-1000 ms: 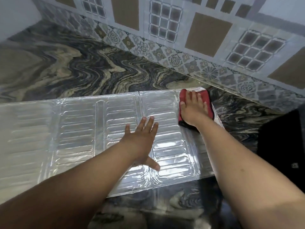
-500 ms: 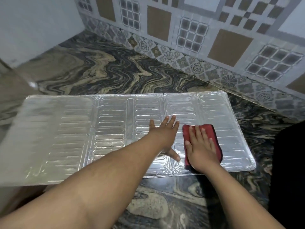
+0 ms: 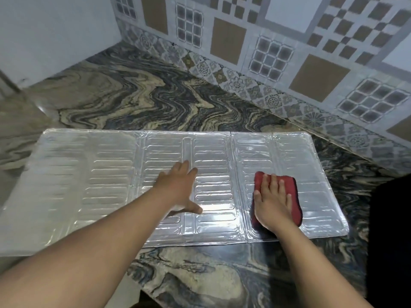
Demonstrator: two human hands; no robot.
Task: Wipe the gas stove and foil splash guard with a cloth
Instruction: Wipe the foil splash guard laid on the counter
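Observation:
The silver foil splash guard [image 3: 111,174] lies unfolded and flat on the marbled counter, ribbed panels side by side. My right hand [image 3: 272,203] presses flat on a folded red cloth [image 3: 293,196] on the guard's right panel, fingers spread over it. My left hand [image 3: 178,192] rests palm down on the middle panel, fingers apart, holding the sheet against the counter. The gas stove is out of view.
The swirled grey and beige counter [image 3: 155,101] runs back to a patterned tile wall [image 3: 266,52] and a plain wall on the left. A dark black shape [image 3: 391,241] fills the right edge. The counter's front edge lies near the bottom of the view.
My right hand slid the red cloth from the guard's far right corner toward the near edge, then slightly away again. My left hand stayed pressed on the middle panel. The view shifted left.

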